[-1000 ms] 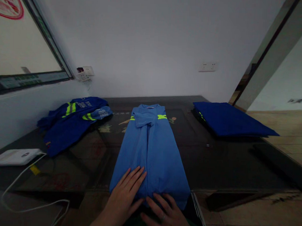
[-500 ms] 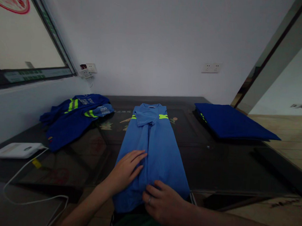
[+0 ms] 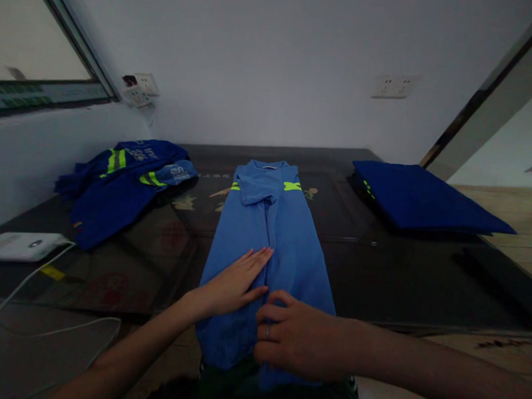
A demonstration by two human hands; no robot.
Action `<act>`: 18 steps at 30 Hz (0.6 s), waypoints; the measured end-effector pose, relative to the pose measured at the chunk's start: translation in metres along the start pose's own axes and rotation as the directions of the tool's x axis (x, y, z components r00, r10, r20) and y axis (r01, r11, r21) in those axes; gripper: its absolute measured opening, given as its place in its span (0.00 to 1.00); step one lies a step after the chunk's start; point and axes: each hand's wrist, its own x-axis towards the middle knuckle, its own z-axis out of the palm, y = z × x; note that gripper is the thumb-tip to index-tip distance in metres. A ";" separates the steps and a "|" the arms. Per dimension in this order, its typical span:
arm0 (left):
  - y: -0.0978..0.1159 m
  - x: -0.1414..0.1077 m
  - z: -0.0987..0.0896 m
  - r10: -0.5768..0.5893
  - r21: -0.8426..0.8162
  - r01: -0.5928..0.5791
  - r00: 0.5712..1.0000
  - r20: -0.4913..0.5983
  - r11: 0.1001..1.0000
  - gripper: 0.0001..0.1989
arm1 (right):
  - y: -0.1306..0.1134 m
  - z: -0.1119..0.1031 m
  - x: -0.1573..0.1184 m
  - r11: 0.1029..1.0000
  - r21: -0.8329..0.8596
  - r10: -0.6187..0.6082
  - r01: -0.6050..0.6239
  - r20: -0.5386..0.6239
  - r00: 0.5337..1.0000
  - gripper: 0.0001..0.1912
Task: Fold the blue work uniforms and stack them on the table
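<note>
**Blue shirt [image 3: 297, 248] lies long under two hands, its middle line asking for even pressure**

The light blue shirt is in the middle of the table [image 3: 399, 282], with the collar [image 3: 270, 165] at the far end. Its near end passes over the near edge of the table. One sleeve [image 3: 255, 190] lies across the upper part, just below the collar.

The left hand [image 3: 233, 286] is open and rather flat on the cloth, fingers together and pointing to the middle line. The right hand [image 3: 293, 336], with a ring [image 3: 268, 331], has bent fingers at the near part of this line. If these fingers pinch the cloth or only press it, I cannot tell.

For smoothing well, I think the flat palm should press lightly, and the bent fingers should guide the edge without pulling it. Too strong a pull could make the line crooked or move the sleeve. The near end needs more care, because the table does not support it there.

At the far left is a loose dark blue garment [image 3: 116, 202], and nearer, a white device [image 3: 21, 246] with a cable [image 3: 24, 281]. On the right lies a flat dark blue pile of cloth [image 3: 425, 194].
</note>
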 end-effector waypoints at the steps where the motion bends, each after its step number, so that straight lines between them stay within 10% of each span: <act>1: 0.000 0.000 -0.006 -0.019 -0.039 0.020 1.000 0.014 0.999 0.32 | -0.001 0.009 0.000 1.000 -0.012 -0.015 0.016 0.011 1.000 0.03; 8: -0.030 0.049 -0.072 -0.073 -0.100 0.050 0.969 -0.234 0.994 0.16 | 0.020 0.005 0.009 0.993 0.084 -0.081 0.088 -0.076 0.994 0.07; 13: -0.083 0.123 -0.081 -0.084 0.133 0.147 0.915 -0.396 0.980 0.20 | 0.115 -0.037 0.013 0.953 0.238 0.246 -0.188 -0.242 0.939 0.07; 18: -0.117 0.160 -0.057 -0.094 0.294 0.221 0.916 -0.390 0.930 0.27 | 0.221 -0.029 0.012 0.857 0.094 0.511 -0.506 -0.275 0.814 0.15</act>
